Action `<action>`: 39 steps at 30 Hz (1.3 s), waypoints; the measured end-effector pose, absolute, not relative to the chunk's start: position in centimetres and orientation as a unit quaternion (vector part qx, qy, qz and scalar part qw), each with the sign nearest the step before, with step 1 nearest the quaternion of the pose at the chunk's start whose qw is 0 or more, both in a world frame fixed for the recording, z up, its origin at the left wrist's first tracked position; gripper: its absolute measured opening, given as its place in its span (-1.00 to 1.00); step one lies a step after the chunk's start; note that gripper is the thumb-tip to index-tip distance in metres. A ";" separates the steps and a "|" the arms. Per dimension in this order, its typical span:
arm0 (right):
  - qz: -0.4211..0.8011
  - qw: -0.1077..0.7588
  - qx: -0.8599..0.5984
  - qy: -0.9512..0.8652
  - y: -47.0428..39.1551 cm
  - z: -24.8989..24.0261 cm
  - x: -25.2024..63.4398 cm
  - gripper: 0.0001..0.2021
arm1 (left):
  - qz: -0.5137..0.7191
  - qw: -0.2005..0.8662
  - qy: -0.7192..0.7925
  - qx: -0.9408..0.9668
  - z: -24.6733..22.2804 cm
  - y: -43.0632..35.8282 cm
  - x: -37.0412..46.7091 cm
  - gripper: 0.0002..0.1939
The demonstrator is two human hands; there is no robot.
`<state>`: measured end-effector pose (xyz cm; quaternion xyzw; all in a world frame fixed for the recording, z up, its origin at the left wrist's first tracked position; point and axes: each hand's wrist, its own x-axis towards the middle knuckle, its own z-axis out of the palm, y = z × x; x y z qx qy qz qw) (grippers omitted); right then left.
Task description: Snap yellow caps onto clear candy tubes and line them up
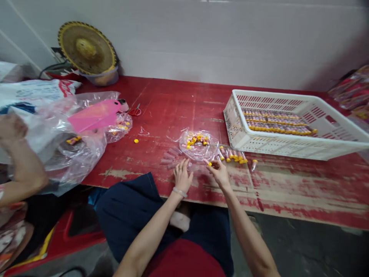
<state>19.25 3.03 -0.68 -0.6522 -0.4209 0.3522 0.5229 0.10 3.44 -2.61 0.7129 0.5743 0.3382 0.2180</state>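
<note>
Near the table's front edge, my left hand (182, 176) lies over loose clear plastic tubes (172, 154), fingers stretched out and thumb apart. My right hand (220, 175) pinches a small pink piece with a yellow cap (209, 163) between thumb and fingertips. Just beyond both hands sits a clear plastic bag (198, 147) with several yellow-capped pink pieces in its opening. To the right of it, filled tubes with yellow caps (235, 155) lie in a loose row. One more capped tube (254, 165) stands apart from them.
A white slotted crate (276, 142) holds rows of capped tubes. Leftward lie a loose yellow cap (136, 141), red-handled scissors (135, 111), a pink plastic sheet (93, 115) and large clear bags (86, 161). Another person's arm (23, 169) is at the left edge. A round woven lid (86, 48) leans behind.
</note>
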 end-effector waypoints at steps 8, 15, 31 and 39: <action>0.444 0.574 -0.605 -0.327 -1.8 -0.3 16.3 -0.54 | 0.552 0.535 0.491 0.410 -0.8 4.9 -0.4 -0.41; 0.459 0.564 -0.578 -0.370 -1.8 0.5 14.0 -0.61 | 0.545 0.595 0.464 0.365 0.5 2.3 -0.1 -0.44; 0.475 0.561 -0.559 -0.382 -2.3 0.3 12.7 -0.65 | 0.503 0.628 0.520 0.287 0.6 1.5 0.3 -0.39; 0.488 0.553 -0.565 -0.371 -2.2 -0.4 13.0 -0.64 | 0.508 0.645 0.489 0.295 0.8 1.3 0.3 -0.37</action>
